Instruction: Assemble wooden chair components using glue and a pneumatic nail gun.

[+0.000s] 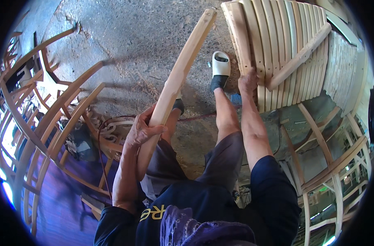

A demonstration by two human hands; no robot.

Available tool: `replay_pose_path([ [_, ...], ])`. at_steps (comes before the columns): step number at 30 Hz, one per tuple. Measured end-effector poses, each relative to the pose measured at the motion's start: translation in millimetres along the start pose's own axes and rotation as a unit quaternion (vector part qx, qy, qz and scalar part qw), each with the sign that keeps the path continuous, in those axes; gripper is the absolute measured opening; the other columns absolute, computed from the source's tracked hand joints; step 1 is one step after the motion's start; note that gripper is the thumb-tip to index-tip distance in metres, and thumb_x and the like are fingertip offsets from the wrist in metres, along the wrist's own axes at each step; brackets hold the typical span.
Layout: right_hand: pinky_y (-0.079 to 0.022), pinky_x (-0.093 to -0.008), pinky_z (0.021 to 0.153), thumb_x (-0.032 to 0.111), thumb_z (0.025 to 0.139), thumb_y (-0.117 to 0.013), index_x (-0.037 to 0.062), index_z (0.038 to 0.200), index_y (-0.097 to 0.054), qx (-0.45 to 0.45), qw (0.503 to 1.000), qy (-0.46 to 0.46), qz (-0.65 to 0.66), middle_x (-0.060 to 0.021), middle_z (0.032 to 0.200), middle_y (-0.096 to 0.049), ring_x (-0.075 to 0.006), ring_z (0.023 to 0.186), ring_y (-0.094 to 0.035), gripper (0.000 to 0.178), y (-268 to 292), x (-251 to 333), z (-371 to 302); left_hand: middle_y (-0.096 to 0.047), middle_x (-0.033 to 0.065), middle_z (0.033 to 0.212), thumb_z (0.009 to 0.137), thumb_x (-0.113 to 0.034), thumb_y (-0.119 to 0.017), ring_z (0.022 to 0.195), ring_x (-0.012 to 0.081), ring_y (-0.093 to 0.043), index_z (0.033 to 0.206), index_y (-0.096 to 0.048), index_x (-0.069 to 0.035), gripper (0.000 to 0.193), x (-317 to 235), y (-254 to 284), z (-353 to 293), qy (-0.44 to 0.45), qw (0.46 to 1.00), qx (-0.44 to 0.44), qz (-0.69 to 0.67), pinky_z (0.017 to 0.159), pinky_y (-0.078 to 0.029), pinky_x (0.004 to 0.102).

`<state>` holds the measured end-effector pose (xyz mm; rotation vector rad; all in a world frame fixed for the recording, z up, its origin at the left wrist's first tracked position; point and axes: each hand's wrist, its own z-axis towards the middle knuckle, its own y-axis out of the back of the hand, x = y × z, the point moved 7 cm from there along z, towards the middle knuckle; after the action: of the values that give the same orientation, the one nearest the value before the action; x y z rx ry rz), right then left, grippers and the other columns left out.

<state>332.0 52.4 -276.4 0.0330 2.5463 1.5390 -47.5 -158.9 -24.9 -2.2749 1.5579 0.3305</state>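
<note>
My left hand point(144, 129) is closed round the lower part of a long, shaped wooden chair leg point(176, 74). It slants up and away to the right, and its near end lies along my left forearm. To the right, my right hand point(248, 84) grips the near end of a darker wooden piece point(239, 30) with small holes in it. That piece rests at the left edge of a row of similar pale wooden pieces point(283, 45) laid side by side. My right fingers are partly hidden.
Another wooden piece point(302, 55) lies diagonally across the row. Curved wooden chair frames point(55, 110) crowd the left side, and more frames point(330, 168) stand at the lower right. A thin cord point(199, 117) crosses the concrete floor point(125, 41) near my feet in white slippers point(221, 63).
</note>
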Motion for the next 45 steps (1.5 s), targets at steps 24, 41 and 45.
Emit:
replay_pose_path([
  [24,-0.057,-0.0299,0.054,0.074,0.092,-0.053,0.0022,0.106,-0.062,0.38,0.764,0.092,0.513,-0.0091,0.075,-0.066,-0.0162,0.059,-0.066,0.074,350,64,-234,-0.066,0.0131,0.095,0.074,-0.02,-0.081,0.073,0.0216,-0.067,0.129,-0.052,-0.002,0.064,0,-18,-252,-0.139,0.918,0.097,-0.359,0.06,-0.058,0.0344],
  [41,-0.057,-0.0309,0.056,0.081,0.086,-0.055,0.0054,0.121,-0.057,0.659,0.629,0.345,0.229,-0.0066,0.078,-0.064,-0.0164,0.059,-0.064,0.083,452,189,-350,-0.059,0.0049,0.086,0.067,-0.022,-0.086,0.065,0.0151,-0.062,0.151,-0.044,-0.015,0.095,107,-159,-435,-0.304,0.766,-0.282,-0.491,0.057,-0.054,0.0299],
  [45,-0.055,-0.0306,0.056,0.075,0.092,-0.051,0.004,0.125,-0.056,0.727,0.582,0.326,0.161,-0.0092,0.079,-0.065,-0.0172,0.059,-0.063,0.079,443,186,-431,-0.062,0.009,0.083,0.064,-0.022,-0.085,0.061,0.0173,-0.062,0.147,-0.043,-0.01,0.094,150,-188,-458,-0.328,0.695,-0.323,-0.553,0.053,-0.055,0.0296],
])
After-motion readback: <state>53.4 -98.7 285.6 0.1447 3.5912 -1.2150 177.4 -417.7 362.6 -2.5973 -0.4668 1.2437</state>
